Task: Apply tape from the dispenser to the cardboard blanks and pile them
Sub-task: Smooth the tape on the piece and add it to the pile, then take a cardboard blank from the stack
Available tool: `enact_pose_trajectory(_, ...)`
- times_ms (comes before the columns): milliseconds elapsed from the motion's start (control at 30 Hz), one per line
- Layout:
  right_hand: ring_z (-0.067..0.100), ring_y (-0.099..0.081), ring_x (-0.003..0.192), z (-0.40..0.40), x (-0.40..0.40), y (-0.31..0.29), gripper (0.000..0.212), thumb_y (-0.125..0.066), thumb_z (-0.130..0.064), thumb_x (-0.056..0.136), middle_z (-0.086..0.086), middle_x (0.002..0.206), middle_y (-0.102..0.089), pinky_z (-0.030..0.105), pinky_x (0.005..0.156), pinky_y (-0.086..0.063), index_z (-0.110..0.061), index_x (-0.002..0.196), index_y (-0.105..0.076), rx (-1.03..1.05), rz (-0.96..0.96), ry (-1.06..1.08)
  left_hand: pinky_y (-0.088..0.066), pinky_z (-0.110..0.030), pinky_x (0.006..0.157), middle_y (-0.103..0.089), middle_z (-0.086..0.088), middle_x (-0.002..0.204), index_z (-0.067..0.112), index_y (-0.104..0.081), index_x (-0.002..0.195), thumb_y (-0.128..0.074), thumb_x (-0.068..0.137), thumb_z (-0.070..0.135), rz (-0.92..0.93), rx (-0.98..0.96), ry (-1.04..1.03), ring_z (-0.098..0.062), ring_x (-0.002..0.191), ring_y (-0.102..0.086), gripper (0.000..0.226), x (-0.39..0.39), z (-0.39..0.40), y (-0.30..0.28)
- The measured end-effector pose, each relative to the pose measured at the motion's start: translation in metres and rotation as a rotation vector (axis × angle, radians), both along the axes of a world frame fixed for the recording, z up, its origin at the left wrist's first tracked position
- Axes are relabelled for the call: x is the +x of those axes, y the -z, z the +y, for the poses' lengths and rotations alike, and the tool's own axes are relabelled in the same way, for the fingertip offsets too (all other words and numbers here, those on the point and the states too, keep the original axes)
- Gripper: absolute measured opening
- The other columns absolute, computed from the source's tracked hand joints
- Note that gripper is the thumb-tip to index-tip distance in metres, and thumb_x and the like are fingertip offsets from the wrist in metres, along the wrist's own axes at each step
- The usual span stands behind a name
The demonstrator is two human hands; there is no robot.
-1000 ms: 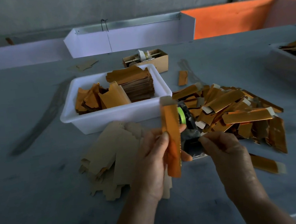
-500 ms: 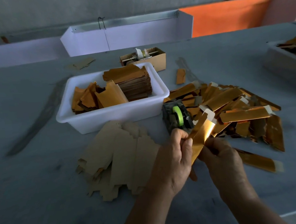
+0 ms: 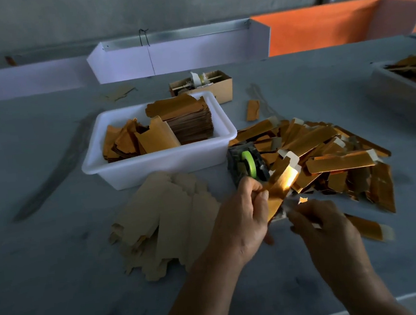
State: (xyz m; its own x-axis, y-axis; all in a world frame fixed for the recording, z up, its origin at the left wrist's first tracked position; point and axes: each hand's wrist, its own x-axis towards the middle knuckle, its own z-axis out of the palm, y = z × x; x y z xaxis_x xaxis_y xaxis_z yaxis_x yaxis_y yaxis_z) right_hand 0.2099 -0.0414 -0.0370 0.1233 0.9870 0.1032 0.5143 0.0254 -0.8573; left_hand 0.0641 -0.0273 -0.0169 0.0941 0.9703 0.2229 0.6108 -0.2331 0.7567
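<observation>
Drawn back from glossy gold cardboard blank (image 3: 279, 188), right hand (image 3: 317, 225), grip unclear; left hand (image 3: 243, 220) pinching it, tilted up-right toward green-rolled grey tape dispenser (image 3: 247, 165) and heaped gold blank pile (image 3: 328, 156).

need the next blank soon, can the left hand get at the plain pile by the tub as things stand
Probably not yet: the left hand pinches a gold blank. The plain pile lies uncovered just beside it, so once freed the way looks open.

Words: none can be read anywhere.
Numbers: none can be seen.
Brand names: none show on the tape dispenser (image 3: 247, 165), the white tub (image 3: 156, 162) or the small brown box (image 3: 220, 87) at 12 o'clock.
</observation>
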Motion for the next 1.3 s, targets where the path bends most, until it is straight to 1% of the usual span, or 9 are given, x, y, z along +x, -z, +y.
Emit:
enact_pose_trajectory(167,0.027,-0.064,0.082,0.000,0.005,0.000,0.015,-0.061,-0.008,0.086,0.011,0.086,-0.064,0.045,0.079,-0.054,-0.016,0.075,-0.064,-0.162,0.310,0.076,-0.035,-0.010,0.045,-0.044,0.014,0.062,0.027,-0.043,0.099,-0.039,0.101,0.034,0.089,0.067,-0.012,-0.001,0.051,-0.046,0.009,0.003,-0.004,0.007)
enact_pose_trajectory(333,0.042,-0.057,0.080,0.006,-0.005,0.007,0.015,-0.062,-0.009,0.087,0.022,0.078,-0.062,0.052,0.074,-0.048,-0.005,0.073,-0.063,-0.203,0.198,0.065,-0.044,-0.019,0.050,-0.057,0.007,0.064,0.019,-0.051,0.103,-0.039,0.101,0.032,-0.034,0.072,-0.028,-0.004,0.054,-0.054,0.017,-0.001,-0.011,-0.004)
enact_pose_trajectory(400,0.035,-0.054,0.069,0.006,-0.003,0.009,0.017,-0.063,-0.010,0.086,0.017,0.070,-0.060,0.046,0.065,-0.046,-0.007,0.069,-0.062,-0.168,0.158,0.057,-0.046,-0.020,0.047,-0.069,0.008,0.069,0.026,-0.051,0.098,-0.039,0.100,0.035,-0.172,0.279,-0.164,-0.001,0.058,-0.063,0.016,-0.012,-0.017,-0.022)
enact_pose_trajectory(500,0.018,-0.042,0.057,0.002,0.001,0.013,0.024,-0.065,-0.011,0.084,0.003,0.059,-0.049,0.035,0.055,-0.034,-0.011,0.062,-0.057,-0.124,0.173,0.039,-0.038,-0.009,0.045,-0.062,0.022,0.069,0.038,-0.044,0.094,-0.040,0.098,0.036,-0.283,0.579,-0.448,0.008,0.058,-0.059,0.006,-0.045,-0.020,-0.040)
enact_pose_trajectory(667,0.020,-0.049,0.066,-0.002,0.002,0.013,0.016,-0.067,-0.014,0.083,0.006,0.069,-0.055,0.033,0.060,-0.037,-0.012,0.068,-0.063,-0.135,0.245,0.029,-0.041,-0.017,0.048,-0.056,-0.003,0.064,0.020,-0.048,0.092,-0.040,0.100,0.033,-0.273,0.281,-0.311,-0.003,0.060,-0.055,0.017,-0.034,-0.015,-0.019)
enact_pose_trajectory(800,0.017,-0.049,0.068,-0.003,0.002,0.013,0.014,-0.067,-0.015,0.083,0.005,0.072,-0.056,0.032,0.062,-0.037,-0.014,0.070,-0.065,-0.143,0.235,0.026,-0.051,-0.036,0.066,-0.068,-0.005,0.084,0.024,-0.057,0.094,-0.045,0.090,0.048,-0.512,-0.005,-0.212,-0.018,0.079,-0.064,0.027,-0.015,-0.007,-0.001)
enact_pose_trajectory(933,0.016,-0.048,0.066,-0.002,0.000,0.014,0.014,-0.067,-0.014,0.083,0.004,0.071,-0.056,0.031,0.059,-0.036,-0.017,0.069,-0.065,-0.147,0.218,0.030,-0.037,-0.015,0.051,-0.050,0.011,0.064,0.030,-0.050,0.089,-0.043,0.096,0.043,-0.254,0.037,-0.083,0.000,0.060,-0.050,0.016,-0.010,0.003,0.008)
enact_pose_trajectory(1100,0.015,-0.052,0.069,-0.002,0.001,0.015,0.015,-0.067,-0.016,0.083,0.003,0.078,-0.058,0.029,0.060,-0.037,-0.020,0.069,-0.064,-0.122,0.172,0.023,-0.036,-0.009,0.049,-0.037,0.011,0.057,0.015,-0.052,0.102,-0.036,0.100,0.032,-0.044,0.079,-0.055,0.008,0.058,-0.050,0.024,-0.010,0.013,0.017)
enact_pose_trajectory(1300,0.013,-0.056,0.077,0.002,-0.001,0.017,0.014,-0.066,-0.014,0.084,0.003,0.087,-0.057,0.026,0.063,-0.042,-0.021,0.072,-0.062,-0.084,0.035,0.017,-0.028,0.004,0.047,-0.051,0.017,0.066,0.009,-0.061,0.100,-0.049,0.095,0.021,0.071,0.281,-0.137,0.011,0.057,-0.047,0.017,-0.004,0.006,0.023)
